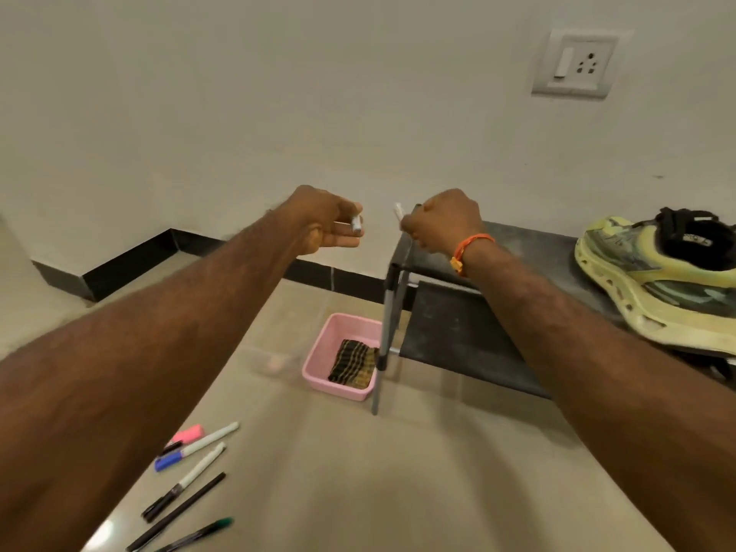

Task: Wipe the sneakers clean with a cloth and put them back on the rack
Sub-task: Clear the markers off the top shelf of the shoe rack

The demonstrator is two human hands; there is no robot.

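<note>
A yellow-green sneaker (657,276) with a black collar lies on the top shelf of the dark rack (470,336) at the right. A folded dark striped cloth (354,364) sits in a pink tub (318,352) on the floor by the rack's front leg. Both my arms are stretched out above the floor. My left hand (326,223) pinches a small white and grey cap-like piece. My right hand (442,225), an orange band at its wrist, grips a small white-tipped object. The two hands are a little apart, level with each other.
Several pens and markers (191,472) and a pink eraser-like block (187,434) lie on the tiled floor at the lower left. A wall socket (577,65) is up on the right. A black skirting runs along the wall's foot.
</note>
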